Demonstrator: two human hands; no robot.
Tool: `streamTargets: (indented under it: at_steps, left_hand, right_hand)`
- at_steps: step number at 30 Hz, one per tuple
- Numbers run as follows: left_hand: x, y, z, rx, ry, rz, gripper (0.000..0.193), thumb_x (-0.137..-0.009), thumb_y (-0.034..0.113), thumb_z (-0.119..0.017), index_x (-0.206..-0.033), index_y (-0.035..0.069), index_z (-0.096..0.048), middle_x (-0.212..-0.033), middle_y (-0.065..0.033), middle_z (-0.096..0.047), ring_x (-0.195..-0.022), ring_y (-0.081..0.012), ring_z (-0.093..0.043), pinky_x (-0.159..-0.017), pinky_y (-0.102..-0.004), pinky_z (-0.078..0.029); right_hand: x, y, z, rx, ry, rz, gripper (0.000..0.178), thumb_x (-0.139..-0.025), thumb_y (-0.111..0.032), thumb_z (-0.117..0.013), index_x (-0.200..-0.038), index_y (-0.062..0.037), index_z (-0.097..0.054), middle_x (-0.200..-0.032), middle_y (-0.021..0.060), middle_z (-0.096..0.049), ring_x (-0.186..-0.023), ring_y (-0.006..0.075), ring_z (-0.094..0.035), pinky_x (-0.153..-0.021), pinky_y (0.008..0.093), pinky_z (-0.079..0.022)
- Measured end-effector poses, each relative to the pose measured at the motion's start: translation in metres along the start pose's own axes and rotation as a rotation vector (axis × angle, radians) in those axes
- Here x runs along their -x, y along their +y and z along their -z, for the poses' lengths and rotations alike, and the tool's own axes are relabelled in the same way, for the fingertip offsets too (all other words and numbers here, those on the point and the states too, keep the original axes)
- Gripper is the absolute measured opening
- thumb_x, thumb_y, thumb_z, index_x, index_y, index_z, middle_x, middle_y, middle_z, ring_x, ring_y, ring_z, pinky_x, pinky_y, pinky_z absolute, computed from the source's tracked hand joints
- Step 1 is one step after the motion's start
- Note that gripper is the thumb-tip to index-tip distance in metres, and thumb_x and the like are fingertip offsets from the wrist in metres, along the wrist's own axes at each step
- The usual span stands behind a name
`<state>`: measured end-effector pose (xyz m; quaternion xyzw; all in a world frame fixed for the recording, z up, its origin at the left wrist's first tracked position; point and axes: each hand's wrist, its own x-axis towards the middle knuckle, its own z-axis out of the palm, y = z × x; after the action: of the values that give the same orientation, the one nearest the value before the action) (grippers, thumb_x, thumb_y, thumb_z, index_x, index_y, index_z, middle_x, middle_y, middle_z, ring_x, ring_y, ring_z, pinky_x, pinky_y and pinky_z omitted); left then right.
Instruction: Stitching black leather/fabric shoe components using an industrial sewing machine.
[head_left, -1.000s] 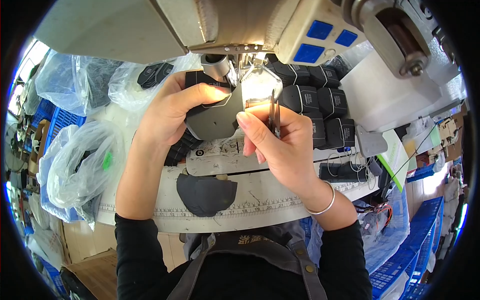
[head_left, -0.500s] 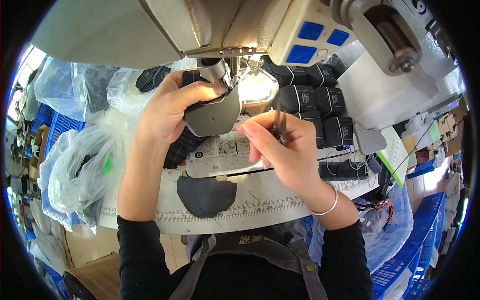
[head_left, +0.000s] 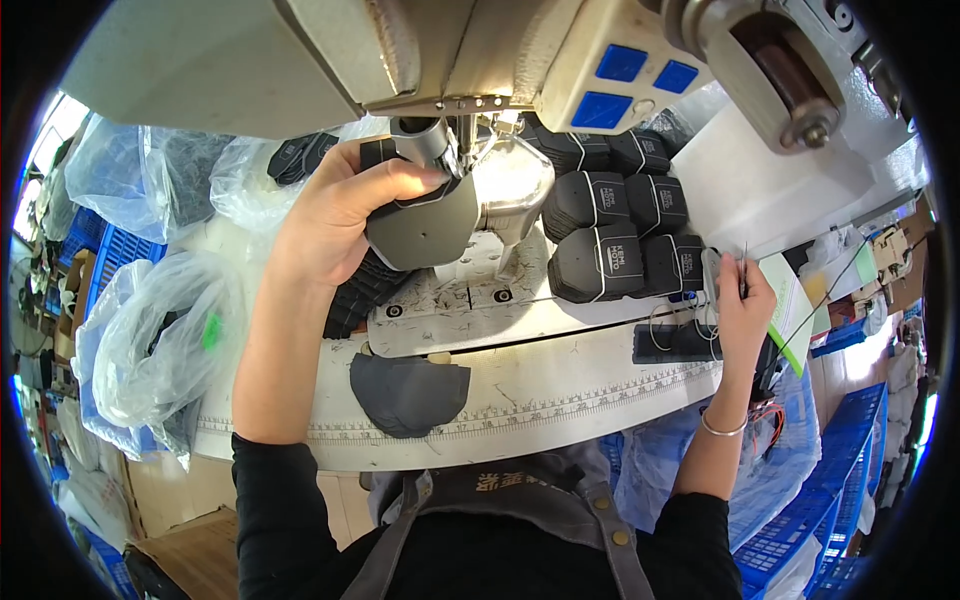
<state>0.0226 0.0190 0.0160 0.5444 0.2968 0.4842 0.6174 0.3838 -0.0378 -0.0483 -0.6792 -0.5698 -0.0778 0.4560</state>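
My left hand (head_left: pixel 335 215) grips a dark grey fabric piece (head_left: pixel 425 235) with cut corners, thumb on top. The piece lies beside the post of the sewing machine (head_left: pixel 440 50), its upper edge at the presser foot (head_left: pixel 462 150). At the right end of the table is my right hand (head_left: pixel 745 305), fingers closed around a thin dark metal tool (head_left: pixel 743 268), mostly hidden, whose kind I cannot make out. That hand is next to a grey rounded plate (head_left: pixel 711 285). A curved dark piece (head_left: pixel 410 395) lies near the table's front edge.
Banded stacks of black pieces (head_left: pixel 595 262) stand right of the post. More dark pieces (head_left: pixel 355 295) lie under my left wrist. A printed ruler strip (head_left: pixel 540 408) follows the front edge. Plastic bags (head_left: pixel 165 345) are at the left, blue crates (head_left: pixel 830 490) at the lower right.
My right hand has moved right, from beside the machine post to the table's right end, carrying the thin metal tool. My left hand and the fabric piece stay nearly in place.
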Motion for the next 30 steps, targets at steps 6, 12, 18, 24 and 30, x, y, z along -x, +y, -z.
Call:
streamTargets:
  at_steps: [6,12,18,24,30]
  left_hand:
    - [0.004,0.001,-0.001,-0.021,0.013,0.023,0.017,-0.074,0.009,-0.058,-0.086,-0.003,-0.062,-0.074,-0.0064,-0.062,-0.063,-0.0098,-0.058,-0.06,-0.022,-0.046]
    - [0.006,0.003,-0.002,-0.016,-0.027,0.024,0.016,-0.073,0.008,-0.059,-0.085,-0.003,-0.061,-0.073,-0.0053,-0.062,-0.062,-0.0093,-0.057,-0.058,-0.0217,-0.045]
    - [0.006,0.002,-0.003,-0.043,-0.016,0.03,0.011,-0.073,0.008,-0.06,-0.08,-0.001,-0.059,-0.07,-0.0038,-0.06,-0.059,-0.008,-0.055,-0.055,-0.0208,-0.043]
    - [0.008,0.004,-0.008,-0.04,0.013,0.049,0.011,-0.073,0.009,-0.061,-0.08,0.0,-0.059,-0.069,-0.0031,-0.059,-0.059,-0.0072,-0.054,-0.055,-0.0204,-0.042]
    - [0.006,0.004,-0.006,-0.066,0.009,0.024,0.012,-0.072,0.009,-0.062,-0.079,-0.001,-0.059,-0.07,-0.0025,-0.059,-0.06,-0.0071,-0.054,-0.056,-0.0204,-0.042]
  right_hand:
    - [0.003,-0.013,0.002,-0.054,-0.082,0.021,0.036,-0.082,-0.015,-0.058,-0.06,-0.001,-0.032,-0.052,-0.0013,-0.03,-0.052,0.0058,-0.025,-0.044,0.0244,-0.021]
    - [0.006,-0.013,0.003,-0.075,-0.071,0.003,0.035,-0.082,-0.014,-0.057,-0.061,-0.0008,-0.033,-0.053,-0.0005,-0.03,-0.053,0.0061,-0.026,-0.045,0.0244,-0.022]
    - [0.007,-0.011,0.003,-0.073,-0.073,-0.004,0.035,-0.082,-0.015,-0.057,-0.061,-0.0008,-0.033,-0.053,0.0,-0.031,-0.053,0.0065,-0.026,-0.045,0.0249,-0.022]
    - [0.016,-0.007,0.006,-0.242,0.113,0.001,0.032,-0.079,-0.01,-0.06,-0.06,-0.0006,-0.036,-0.05,0.0001,-0.031,-0.05,0.0063,-0.025,-0.043,0.0232,-0.02]
    - [0.026,-0.01,0.017,-0.161,0.058,0.101,0.025,-0.085,-0.008,-0.053,-0.062,-0.0016,-0.045,-0.054,-0.0024,-0.045,-0.049,0.001,-0.034,-0.044,0.0168,-0.025]
